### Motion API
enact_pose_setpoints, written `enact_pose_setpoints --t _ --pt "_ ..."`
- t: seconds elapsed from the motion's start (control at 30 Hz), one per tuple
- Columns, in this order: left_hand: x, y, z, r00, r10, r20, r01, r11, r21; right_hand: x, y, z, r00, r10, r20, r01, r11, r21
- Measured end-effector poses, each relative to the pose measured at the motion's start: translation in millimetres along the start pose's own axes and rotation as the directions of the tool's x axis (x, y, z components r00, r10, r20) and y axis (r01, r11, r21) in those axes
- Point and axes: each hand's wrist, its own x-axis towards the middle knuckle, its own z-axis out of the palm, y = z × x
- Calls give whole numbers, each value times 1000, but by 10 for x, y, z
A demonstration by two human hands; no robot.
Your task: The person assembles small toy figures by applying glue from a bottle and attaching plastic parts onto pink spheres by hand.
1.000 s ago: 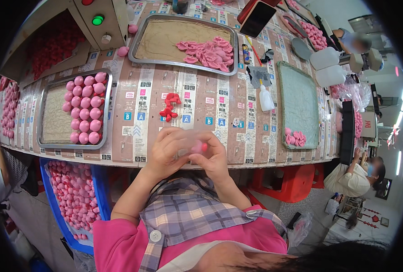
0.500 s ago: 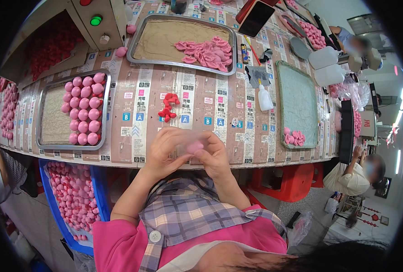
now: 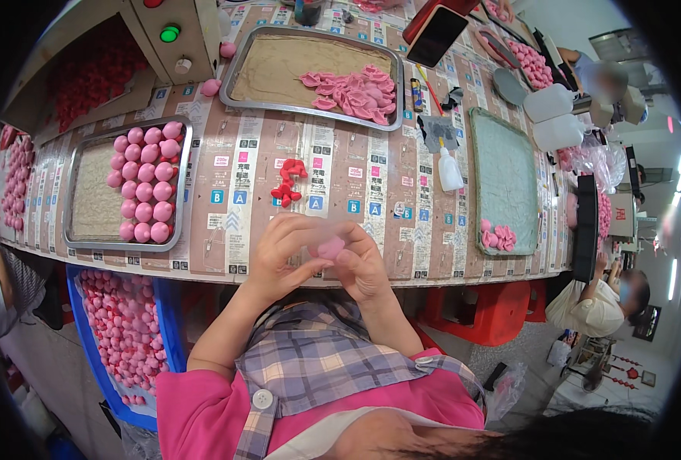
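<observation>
Near the table's front edge my two hands meet around a small pink rounded piece [image 3: 330, 247]. My left hand [image 3: 285, 249] has its thumb and fingers closed on the piece's left side, with the fingertips blurred. On the other side my right hand [image 3: 362, 264] pinches it between thumb and fingers. Part of the piece is hidden behind the fingers, so its full shape does not show. Just beyond my hands lie several small red pieces [image 3: 287, 184] in a loose cluster on the patterned table [image 3: 225, 184].
A metal tray [image 3: 66, 218] at left bears rows of pink balls. Another tray [image 3: 237, 103] at the back holds pink petal-like pieces; a greenish tray [image 3: 501, 172] stands right. Nearby are a white squeeze bottle [image 3: 449, 170], a phone [image 3: 438, 36] and a blue crate [image 3: 87, 330] below the table.
My hands stay together around the pink piece, with slight finger movement. The whole view has shifted a little; the trays and red pieces have not moved on the table.
</observation>
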Motion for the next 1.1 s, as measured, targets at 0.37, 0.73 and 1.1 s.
enact_pose_setpoints --t 0.37,0.73,1.1 --pt "-26 -37 9 991 87 -99 -56 958 280 82 77 62 941 -335 -47 201 666 -718" --pt "-86 120 -503 972 -211 -101 193 966 -170 311 25 297 885 -458 86 366 569 -737" --pt "-600 -437 -2295 709 -237 -664 619 659 426 231 -103 -72 881 -457 -126 201 601 -774"
